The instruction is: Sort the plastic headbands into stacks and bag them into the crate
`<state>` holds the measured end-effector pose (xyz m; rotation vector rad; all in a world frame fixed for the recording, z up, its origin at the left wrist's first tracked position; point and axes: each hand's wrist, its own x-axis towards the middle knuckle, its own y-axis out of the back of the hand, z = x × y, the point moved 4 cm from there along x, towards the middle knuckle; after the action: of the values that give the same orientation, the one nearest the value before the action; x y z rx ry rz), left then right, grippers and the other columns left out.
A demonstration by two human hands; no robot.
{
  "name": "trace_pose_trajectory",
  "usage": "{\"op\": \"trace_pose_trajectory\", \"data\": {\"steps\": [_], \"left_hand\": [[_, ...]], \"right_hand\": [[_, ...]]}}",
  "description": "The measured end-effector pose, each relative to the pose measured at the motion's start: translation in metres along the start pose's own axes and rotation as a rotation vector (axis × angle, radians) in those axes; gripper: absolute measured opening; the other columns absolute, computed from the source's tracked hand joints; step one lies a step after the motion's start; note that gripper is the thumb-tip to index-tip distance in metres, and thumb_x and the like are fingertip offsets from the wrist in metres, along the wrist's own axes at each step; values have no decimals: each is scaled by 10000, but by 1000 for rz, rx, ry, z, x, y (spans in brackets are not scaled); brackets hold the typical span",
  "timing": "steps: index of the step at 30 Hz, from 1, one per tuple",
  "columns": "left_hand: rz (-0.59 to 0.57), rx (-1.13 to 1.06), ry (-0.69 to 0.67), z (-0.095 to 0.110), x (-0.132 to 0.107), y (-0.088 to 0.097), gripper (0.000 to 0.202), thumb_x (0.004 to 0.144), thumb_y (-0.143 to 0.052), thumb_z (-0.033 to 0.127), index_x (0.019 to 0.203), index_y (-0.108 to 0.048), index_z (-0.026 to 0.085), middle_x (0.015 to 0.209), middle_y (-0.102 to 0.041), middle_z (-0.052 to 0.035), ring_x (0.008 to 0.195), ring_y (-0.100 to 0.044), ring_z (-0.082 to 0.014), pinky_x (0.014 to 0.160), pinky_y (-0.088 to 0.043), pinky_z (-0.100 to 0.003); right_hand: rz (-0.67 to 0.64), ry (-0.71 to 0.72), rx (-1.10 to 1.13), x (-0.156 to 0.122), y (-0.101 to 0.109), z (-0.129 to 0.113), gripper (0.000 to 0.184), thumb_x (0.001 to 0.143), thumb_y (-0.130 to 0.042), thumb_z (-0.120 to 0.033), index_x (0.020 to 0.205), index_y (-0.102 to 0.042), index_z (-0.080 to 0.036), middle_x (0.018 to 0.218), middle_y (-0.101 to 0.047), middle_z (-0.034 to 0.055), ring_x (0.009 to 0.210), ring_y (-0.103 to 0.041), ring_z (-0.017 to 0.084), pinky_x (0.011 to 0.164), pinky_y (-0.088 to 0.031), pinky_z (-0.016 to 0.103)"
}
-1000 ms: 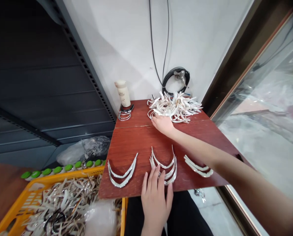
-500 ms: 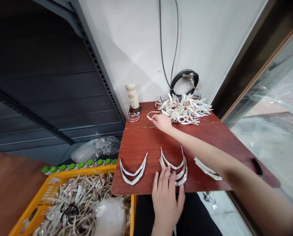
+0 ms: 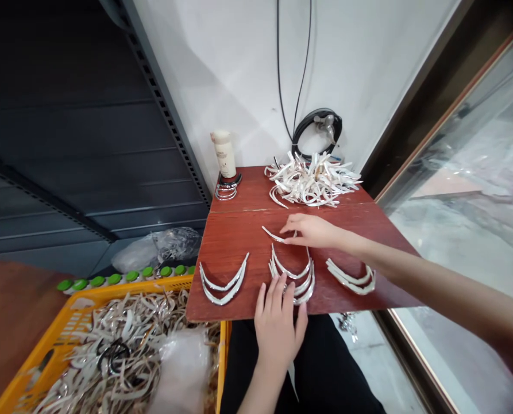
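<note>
On the red-brown table lie three small stacks of curved white strips: a left stack, a middle stack and a right stack. My right hand hovers just above the middle stack, pinching one curved white strip. My left hand rests flat at the table's front edge, fingers spread, its fingertips on the middle stack. A loose pile of white strips sits at the back of the table.
A white bottle stands on metal rings at the back left. A coiled black cable hangs on the wall. An orange crate of strips sits lower left, with green-capped items behind it. A glass pane borders the right.
My right hand has come back from the far pile toward the middle stack, carrying one strip. The left hand has stayed on the middle stack.
</note>
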<state>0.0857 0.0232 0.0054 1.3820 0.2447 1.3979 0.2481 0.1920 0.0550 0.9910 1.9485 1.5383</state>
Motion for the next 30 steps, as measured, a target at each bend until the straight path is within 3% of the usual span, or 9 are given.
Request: {"op": "trace_pose_trajectory", "data": {"steps": [4,8,11,15,19,22,25,30], "left_hand": [[-30,16,-7,0,-1,0,331,948,-496,268,1249,-605,187,1369,-613,-86,1306,-535,-232,1123,-371,-431],[-15,25,-5,0,0,-3,321,948,-506,277,1239,-606,183,1375,-610,-77,1301,-541,-230,1143,-344,-426],[13,30,-9,0,0,-4,350,945,-517,268,1273,-578,162,1358,-622,-87,1289,-552,-225,1160,-327,-415],[17,45,-31,-3,-3,-4,390,946,-482,201,1323,-512,102,1363,-607,-147,1305,-541,-214,1149,-366,-401],[13,44,-28,-5,-5,-4,403,937,-472,169,1333,-481,91,1375,-590,-171,1317,-532,-216,1127,-405,-404],[0,34,-20,-5,-6,-4,397,940,-477,179,1328,-481,97,1376,-588,-173,1319,-530,-222,1129,-408,-412],[-13,6,-7,-5,-6,-3,417,939,-495,207,1340,-469,99,1379,-582,-180,1322,-526,-235,1124,-416,-429],[33,-37,19,-4,-5,0,292,916,-554,236,1187,-550,129,1345,-604,-177,1273,-567,-240,1095,-448,-418]], "right_hand": [[-92,-31,35,-7,-10,-25,170,933,-596,-255,955,-748,-181,966,-719,66,901,-654,194,819,-448,280],[-210,-25,29,-33,-8,-55,205,955,-555,-259,978,-741,-179,962,-729,75,917,-661,217,832,-444,303],[-187,-39,-72,-46,-3,-71,189,907,-635,-296,990,-735,-159,965,-723,98,956,-644,258,892,-425,359],[-174,-54,-131,-43,-5,-73,137,908,-620,-218,869,-741,-168,906,-724,91,942,-626,250,899,-398,367],[-169,-40,-88,-36,-11,-66,158,925,-582,-163,882,-734,-160,896,-721,82,933,-629,228,885,-395,344],[-138,-46,-27,-39,-12,-64,104,906,-634,-199,960,-718,-168,945,-711,70,941,-631,221,898,-400,343],[-67,-61,-10,-46,-8,-64,164,896,-658,-229,1050,-690,-180,1010,-689,75,968,-615,228,928,-392,367],[-21,29,46,-58,0,-74,123,893,-674,-290,978,-688,-202,1037,-642,61,963,-570,218,961,-365,394]]}}
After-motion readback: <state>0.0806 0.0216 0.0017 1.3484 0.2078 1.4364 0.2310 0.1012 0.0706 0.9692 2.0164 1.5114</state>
